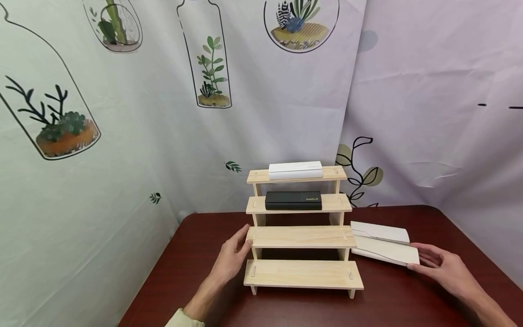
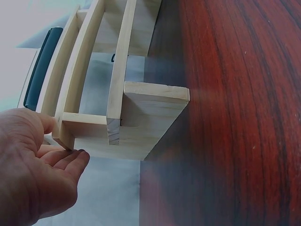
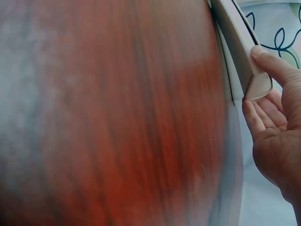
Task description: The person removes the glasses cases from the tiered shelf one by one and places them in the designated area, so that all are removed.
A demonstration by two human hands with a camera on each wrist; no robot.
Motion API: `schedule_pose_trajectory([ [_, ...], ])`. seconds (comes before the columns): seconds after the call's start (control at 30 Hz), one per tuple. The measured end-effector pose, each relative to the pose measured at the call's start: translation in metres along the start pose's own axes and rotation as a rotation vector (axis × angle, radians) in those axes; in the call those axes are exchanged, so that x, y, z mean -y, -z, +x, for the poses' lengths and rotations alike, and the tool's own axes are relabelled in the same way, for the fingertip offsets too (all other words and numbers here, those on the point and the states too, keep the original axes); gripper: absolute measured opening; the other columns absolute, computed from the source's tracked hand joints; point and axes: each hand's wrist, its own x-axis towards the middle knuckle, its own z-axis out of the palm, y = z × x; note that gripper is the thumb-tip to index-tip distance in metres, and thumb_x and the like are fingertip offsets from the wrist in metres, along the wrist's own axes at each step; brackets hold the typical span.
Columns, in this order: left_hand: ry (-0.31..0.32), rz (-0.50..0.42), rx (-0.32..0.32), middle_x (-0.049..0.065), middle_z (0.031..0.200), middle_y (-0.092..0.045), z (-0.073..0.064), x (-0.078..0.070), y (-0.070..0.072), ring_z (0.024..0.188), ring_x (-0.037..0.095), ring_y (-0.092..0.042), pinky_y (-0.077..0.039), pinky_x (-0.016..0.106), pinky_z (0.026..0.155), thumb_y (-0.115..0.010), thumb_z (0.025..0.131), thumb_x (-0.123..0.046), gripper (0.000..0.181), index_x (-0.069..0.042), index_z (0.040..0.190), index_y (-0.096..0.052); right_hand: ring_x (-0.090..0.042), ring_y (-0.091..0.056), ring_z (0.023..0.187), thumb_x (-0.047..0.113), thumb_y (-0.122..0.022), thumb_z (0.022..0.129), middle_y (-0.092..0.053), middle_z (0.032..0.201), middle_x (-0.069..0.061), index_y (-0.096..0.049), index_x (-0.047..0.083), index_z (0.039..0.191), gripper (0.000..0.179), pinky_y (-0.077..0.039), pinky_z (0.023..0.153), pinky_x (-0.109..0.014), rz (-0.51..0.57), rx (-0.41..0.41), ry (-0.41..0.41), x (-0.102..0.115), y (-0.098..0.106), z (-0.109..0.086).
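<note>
A pale wooden four-step display stand (image 1: 300,274) stands on the table. My left hand (image 1: 230,256) pinches the left end of its second-lowest step; in the left wrist view, the thumb (image 2: 48,123) and fingers (image 2: 77,162) lie on either side of that step's corner. To the right of the stand lie two cream-white slim boxes. My right hand (image 1: 445,268) grips the right end of the nearer box (image 1: 386,250), seen in the right wrist view between thumb and fingers (image 3: 256,120). The farther box (image 1: 382,231) lies just behind it, partly covered.
On the top step sits a white slim box (image 1: 295,170). The step below holds a black slim box (image 1: 293,200) with gold lettering. The dark red wooden table (image 1: 175,268) has rounded back corners. A pale cloth backdrop (image 1: 143,113) with printed plants hangs behind and on both sides.
</note>
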Motion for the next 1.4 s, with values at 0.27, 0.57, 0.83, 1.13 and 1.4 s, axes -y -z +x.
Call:
schedule_pose_trajectory([
  [0.27,-0.003,0.006,-0.005,0.022,0.160,-0.048,0.0000,-0.0001,0.0001,0.148,0.038,-0.045,-0.044,0.055,0.114,-0.061,0.110,-0.015,0.054,0.003,0.159,-0.045,0.021,-0.055,0.102,0.003,-0.089,0.085,-0.062,0.123,0.024,-0.055,-0.019,0.138,0.066,-0.055,0.078,-0.009,0.008,0.011,0.069,-0.0071,-0.0027,0.0032],
  [0.57,0.009,-0.001,-0.003,0.024,0.160,-0.048,-0.0015,0.0003,0.0000,0.148,0.038,-0.046,-0.044,0.055,0.114,-0.062,0.110,-0.015,0.054,0.003,0.158,-0.046,0.023,-0.051,0.101,0.001,-0.088,0.085,-0.055,0.134,-0.046,-0.049,-0.021,0.141,0.071,-0.052,0.078,-0.006,-0.061,0.038,0.061,-0.0068,-0.0046,0.0048],
  [0.83,0.005,-0.011,-0.003,0.024,0.160,-0.048,0.0000,0.0020,0.0001,0.148,0.039,-0.045,-0.043,0.055,0.114,-0.062,0.110,-0.015,0.054,0.004,0.158,-0.046,0.024,-0.048,0.101,0.001,-0.088,0.085,-0.052,0.135,-0.049,-0.046,-0.022,0.142,0.075,-0.052,0.079,-0.007,-0.079,0.071,0.037,-0.0028,-0.0042,0.0052],
  [1.13,0.002,0.000,-0.005,0.023,0.159,-0.049,0.0017,0.0019,0.0005,0.148,0.038,-0.045,-0.042,0.055,0.115,-0.062,0.109,-0.015,0.054,0.003,0.158,-0.046,0.025,-0.045,0.104,-0.001,-0.087,0.085,-0.047,0.140,-0.050,-0.041,-0.024,0.145,0.078,-0.052,0.081,-0.007,-0.035,0.113,0.026,-0.0033,-0.0017,0.0047],
  [1.4,0.005,0.004,-0.006,0.023,0.159,-0.049,0.0003,0.0008,0.0011,0.148,0.039,-0.044,-0.043,0.056,0.115,-0.063,0.109,-0.016,0.054,0.003,0.158,-0.047,0.027,-0.042,0.105,0.005,-0.084,0.091,-0.038,0.147,-0.052,-0.035,-0.025,0.147,0.081,-0.050,0.083,-0.006,-0.019,0.147,-0.013,-0.0005,0.0033,0.0052],
])
